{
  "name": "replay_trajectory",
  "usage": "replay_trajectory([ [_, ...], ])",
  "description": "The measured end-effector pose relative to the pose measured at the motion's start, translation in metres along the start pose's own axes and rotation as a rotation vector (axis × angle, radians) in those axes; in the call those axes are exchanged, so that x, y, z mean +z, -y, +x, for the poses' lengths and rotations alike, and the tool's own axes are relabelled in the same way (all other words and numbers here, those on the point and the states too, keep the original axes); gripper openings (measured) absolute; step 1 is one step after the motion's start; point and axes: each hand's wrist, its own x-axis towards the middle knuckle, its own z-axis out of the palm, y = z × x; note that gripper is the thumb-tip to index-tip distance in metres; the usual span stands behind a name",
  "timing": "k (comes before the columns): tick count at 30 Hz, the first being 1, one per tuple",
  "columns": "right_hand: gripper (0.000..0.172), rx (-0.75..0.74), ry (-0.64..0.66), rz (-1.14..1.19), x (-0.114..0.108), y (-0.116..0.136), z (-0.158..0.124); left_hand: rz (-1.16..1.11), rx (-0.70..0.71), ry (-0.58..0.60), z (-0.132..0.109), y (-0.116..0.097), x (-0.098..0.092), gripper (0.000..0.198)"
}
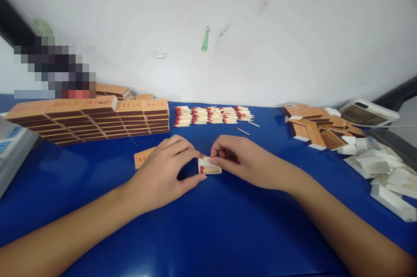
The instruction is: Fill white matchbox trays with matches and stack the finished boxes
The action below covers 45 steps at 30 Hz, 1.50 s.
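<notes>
A small white matchbox tray sits on the blue table, holding red-tipped matches along its near side. My left hand steadies the tray's left end between thumb and forefinger. With thumb and fingers pinched, my right hand holds a few matches over the far side of the tray; the fingers partly cover them. An orange matchbox sleeve lies beyond my left hand, partly hidden by it. Farther back, several bunches of matches lie in a row, and one loose match rests in front of them.
Stacked matchboxes form a wall at the back left. Orange sleeves are heaped at the back right, near a white phone-like object and a pile of empty white trays. A white wall stands behind the table.
</notes>
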Motion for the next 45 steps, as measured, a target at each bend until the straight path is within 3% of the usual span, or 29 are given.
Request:
replay_trajectory([
  [14,0.015,0.017,0.008,-0.017,-0.0024,0.0032,-0.0014,0.000,0.007,0.003,0.0010,0.0018,-0.0002,0.030],
  [19,0.007,0.008,0.028,-0.063,-0.0052,0.0038,-0.0044,0.001,0.012,0.016,0.0010,0.0010,-0.0008,0.030],
  [45,0.005,-0.069,-0.070,-0.106,-0.0075,0.0045,-0.0034,0.011,0.016,0.007,-0.0003,-0.0008,-0.0014,0.029],
])
